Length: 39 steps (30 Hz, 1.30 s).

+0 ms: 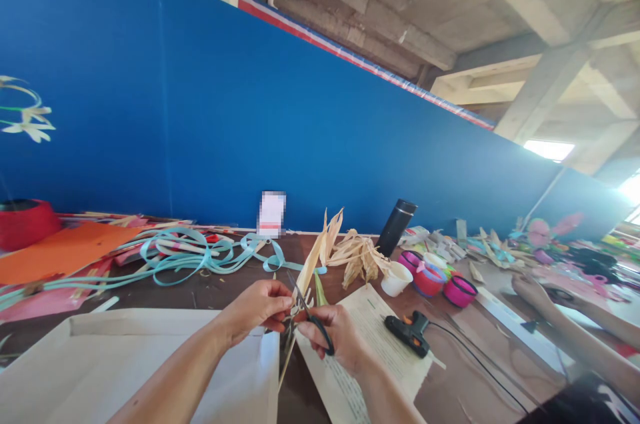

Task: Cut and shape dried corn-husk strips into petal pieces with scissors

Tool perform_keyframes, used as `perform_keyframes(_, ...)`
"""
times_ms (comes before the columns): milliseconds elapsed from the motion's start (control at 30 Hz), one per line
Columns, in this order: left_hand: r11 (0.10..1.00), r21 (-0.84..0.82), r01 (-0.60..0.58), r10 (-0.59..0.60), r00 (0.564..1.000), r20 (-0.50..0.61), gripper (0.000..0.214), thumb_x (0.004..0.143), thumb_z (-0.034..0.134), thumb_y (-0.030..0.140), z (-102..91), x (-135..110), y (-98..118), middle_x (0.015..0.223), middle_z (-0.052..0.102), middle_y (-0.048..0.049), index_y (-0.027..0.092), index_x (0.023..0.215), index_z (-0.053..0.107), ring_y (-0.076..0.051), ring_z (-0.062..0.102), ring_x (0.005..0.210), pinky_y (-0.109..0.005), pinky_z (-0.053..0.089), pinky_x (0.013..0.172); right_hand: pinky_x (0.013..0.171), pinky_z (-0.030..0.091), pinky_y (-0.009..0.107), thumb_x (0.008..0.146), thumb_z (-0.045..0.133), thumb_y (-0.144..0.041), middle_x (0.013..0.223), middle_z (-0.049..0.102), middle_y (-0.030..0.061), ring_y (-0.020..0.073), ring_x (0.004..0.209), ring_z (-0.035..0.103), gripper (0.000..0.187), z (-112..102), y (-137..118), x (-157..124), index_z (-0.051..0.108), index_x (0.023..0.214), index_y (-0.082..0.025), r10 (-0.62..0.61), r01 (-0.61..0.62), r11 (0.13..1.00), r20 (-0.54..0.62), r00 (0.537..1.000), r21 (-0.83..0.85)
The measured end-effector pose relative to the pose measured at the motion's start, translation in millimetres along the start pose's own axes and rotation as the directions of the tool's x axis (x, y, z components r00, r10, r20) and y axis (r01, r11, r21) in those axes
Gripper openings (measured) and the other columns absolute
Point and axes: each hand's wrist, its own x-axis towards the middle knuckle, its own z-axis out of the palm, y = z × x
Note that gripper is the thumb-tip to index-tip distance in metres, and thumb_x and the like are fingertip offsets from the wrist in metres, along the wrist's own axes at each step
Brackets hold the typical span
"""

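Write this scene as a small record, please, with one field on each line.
Left hand: fingers pinched at the base of a dried husk
Right hand: holds black-handled scissors, blades beside the husk
Right of hands: glue gun, white cup
Upright: black flask, slightly tilted in view
Left side: light-blue ribbon
Backdrop: blue panel
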Motion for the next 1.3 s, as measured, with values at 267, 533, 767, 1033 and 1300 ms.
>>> perform_keyframes(267, 0.999, -0.036, 0.026, -0.027, 1.0, -0.012, 0.033, 0.061, 0.067, 0.04, 0.5, 2, 0, 0.071, 0.062, -0.0037, 0.014, 0.079, 0.057, -0.014, 0.058, 0.063, -0.028, 0.05, 0.059, 0.037, 0.032, 0.017, 0.072, 0.065, -0.042, 0.047, 0.045, -0.0038, 0.0056, 0.039, 0.038, 0.034, 2, -5, 0, 0.069, 0.082, -0.01, -0.012, 0.012, 1.0, 0.008, 1.0, -0.02)
perform_keyframes(533, 0.999, -0.033, 0.014, -0.014, 1.0, 0.007, 0.026, 0.061, 0.065, 0.031, 1.8, 2, -2, 0.069, 0.06, -0.0025, 0.014, 0.079, 0.057, -0.012, 0.056, 0.062, -0.028, 0.05, 0.06, 0.037, 0.032, 0.017, 0.072, 0.065, -0.04, 0.048, 0.045, -0.0036, 0.005, 0.039, 0.038, 0.035, 3, -5, 0, 0.068, 0.085, -0.009, -0.006, 0.005, 1.0, -0.005, 1.0, -0.018)
perform_keyframes(767, 0.999, -0.032, 0.004, -0.006, 0.999, -0.047, 0.023, 0.061, 0.062, 0.028, 0.9, 1, 0, 0.074, 0.06, -0.0027, 0.015, 0.08, 0.06, -0.012, 0.055, 0.065, -0.029, 0.051, 0.061, 0.037, 0.031, 0.017, 0.073, 0.064, -0.04, 0.048, 0.046, -0.0036, 0.0045, 0.038, 0.038, 0.033, 3, 1, 2, 0.067, 0.086, -0.009, -0.003, 0.003, 1.0, -0.039, 0.999, 0.0)
perform_keyframes(1033, 0.998, -0.064, 0.015, -0.02, 0.997, -0.073, 0.028, 0.06, 0.066, 0.033, 3.1, 2, -1, 0.069, 0.06, -0.0015, 0.014, 0.08, 0.061, -0.012, 0.055, 0.064, -0.029, 0.051, 0.063, 0.037, 0.032, 0.017, 0.073, 0.064, -0.039, 0.047, 0.047, -0.0038, 0.0043, 0.037, 0.038, 0.033, 1, 7, 5, 0.066, 0.085, -0.009, -0.01, 0.013, 0.999, -0.096, 0.995, 0.034)
perform_keyframes(1300, 1.0, -0.003, -0.014, 0.014, 0.998, -0.062, 0.031, 0.061, 0.067, 0.04, 0.6, 5, -5, 0.067, 0.061, -0.0021, 0.015, 0.078, 0.061, -0.014, 0.058, 0.065, -0.029, 0.05, 0.063, 0.037, 0.032, 0.017, 0.07, 0.066, -0.041, 0.046, 0.047, -0.0031, 0.005, 0.038, 0.038, 0.036, 3, 4, 5, 0.067, 0.085, -0.009, -0.004, 0.011, 0.998, -0.117, 0.993, 0.056)
